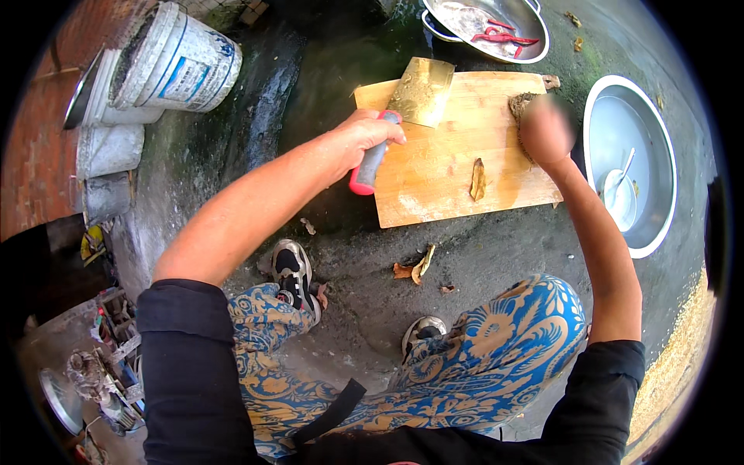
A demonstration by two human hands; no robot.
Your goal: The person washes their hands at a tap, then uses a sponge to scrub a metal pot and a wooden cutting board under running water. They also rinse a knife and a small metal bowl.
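My left hand (366, 132) is closed round the grey and red handle (370, 167) of a cleaver. Its broad, shiny golden-looking blade (421, 91) lies over the upper left part of a wooden cutting board (434, 174). At the board's right side my right hand (545, 132) rests on a brown, rough, fibrous clump (518, 106) and appears closed on it; a blur hides its fingers. A dry, curled brown leaf (478, 180) lies on the board between the hands.
A metal basin (673, 167) of water with a white ladle (620, 200) stands right of the board. Beyond it, a two-handled metal pan (540, 54) holds red-handled scissors (504, 36). Stained white buckets (190, 66) stand far left. Dry leaves (418, 265) lie near my feet.
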